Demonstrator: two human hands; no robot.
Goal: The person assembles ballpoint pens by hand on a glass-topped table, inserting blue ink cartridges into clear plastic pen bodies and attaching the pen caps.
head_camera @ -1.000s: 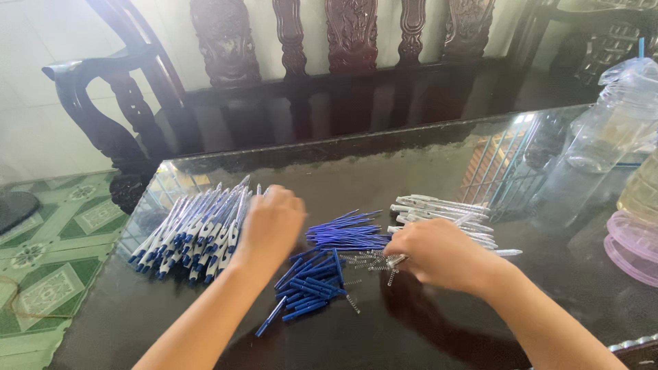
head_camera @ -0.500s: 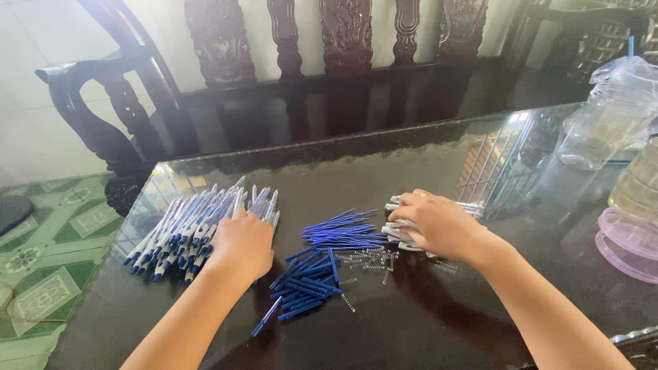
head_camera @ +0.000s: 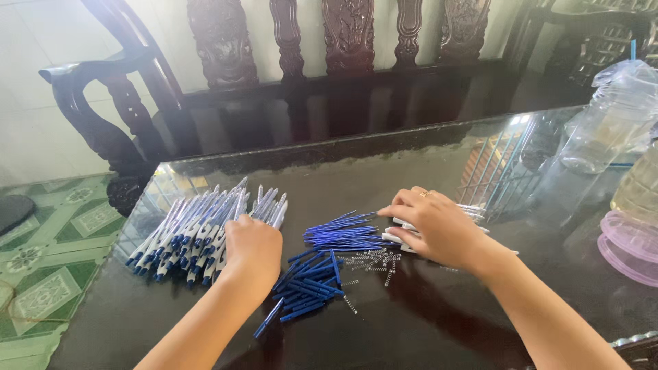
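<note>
My left hand (head_camera: 252,250) rests, fingers curled, on the near edge of a pile of white and blue pens (head_camera: 199,229) at the left of the dark glass table top (head_camera: 384,161); I cannot see what it grips. My right hand (head_camera: 439,226) lies on a pile of white pen barrels (head_camera: 473,209), fingers closing on one. Between the hands lie a heap of blue refills (head_camera: 322,264) and several small metal springs (head_camera: 373,260).
A carved dark wooden bench (head_camera: 288,75) stands behind the table. Clear plastic bags (head_camera: 617,116) and a clear jar on a pink lid (head_camera: 634,236) stand at the right. Green patterned floor tiles (head_camera: 48,260) show at the left.
My left hand has slid back toward me from over the pen pile to its near edge. My right hand has shifted right and away, from the springs to the white barrels.
</note>
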